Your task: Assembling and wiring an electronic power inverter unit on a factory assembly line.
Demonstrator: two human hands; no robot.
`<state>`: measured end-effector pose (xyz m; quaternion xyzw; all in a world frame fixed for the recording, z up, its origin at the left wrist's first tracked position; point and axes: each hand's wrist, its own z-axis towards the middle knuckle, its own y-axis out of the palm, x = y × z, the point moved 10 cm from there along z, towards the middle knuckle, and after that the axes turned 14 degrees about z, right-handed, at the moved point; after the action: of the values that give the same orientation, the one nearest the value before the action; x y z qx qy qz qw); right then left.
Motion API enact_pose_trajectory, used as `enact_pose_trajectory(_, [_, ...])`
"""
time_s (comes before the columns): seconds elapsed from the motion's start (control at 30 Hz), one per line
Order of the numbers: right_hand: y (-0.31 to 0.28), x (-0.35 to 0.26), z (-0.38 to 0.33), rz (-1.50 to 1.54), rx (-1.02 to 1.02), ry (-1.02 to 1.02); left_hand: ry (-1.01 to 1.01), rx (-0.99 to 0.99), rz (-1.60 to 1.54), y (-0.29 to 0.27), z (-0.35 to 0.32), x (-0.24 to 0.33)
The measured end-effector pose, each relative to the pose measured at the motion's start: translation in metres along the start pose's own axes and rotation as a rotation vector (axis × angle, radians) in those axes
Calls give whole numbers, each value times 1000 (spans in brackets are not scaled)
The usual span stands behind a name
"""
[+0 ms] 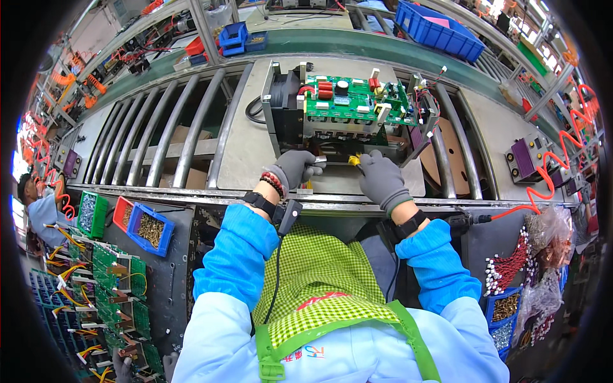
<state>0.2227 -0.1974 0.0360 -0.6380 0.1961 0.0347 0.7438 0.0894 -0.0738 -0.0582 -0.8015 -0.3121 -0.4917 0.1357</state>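
Observation:
A machine unit (286,108) with a black body and metal end plates sits on a metal plate in front of me. On its top lies a green circuit board (348,99) with red, black and white components. Just before its near side, my left hand (296,168), in a grey glove, is closed on a small whitish piece (320,159), too small to name. My right hand (384,181), gloved alike, pinches a small yellow piece (354,160) whose kind I cannot make out. The two hands are apart, each near the plate's front edge.
Metal rollers (191,131) flank the plate. At left are a blue bin of brass-coloured fasteners (151,230), a green bin (93,215) and several circuit boards (108,274). A power tool (469,219), red-and-white wire leads (509,263) and a coiled red hose (549,179) are at right.

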Motion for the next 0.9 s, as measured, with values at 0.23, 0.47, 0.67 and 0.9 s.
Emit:
enact_pose_trajectory(0.23, [-9, 24, -7, 274, 64, 46, 243, 215, 703, 4, 28, 18])
enact_pose_trajectory(0.47, [-19, 39, -34, -85, -54, -36, 482, 558, 812, 5, 15, 34])
enact_pose_trajectory(0.67, [-20, 23, -28, -116, 86, -111, 475, 418, 539, 7, 15, 34])
enact_pose_trajectory(0.9, [-24, 29, -21, -189, 35, -79, 575, 545, 700, 5, 10, 39])
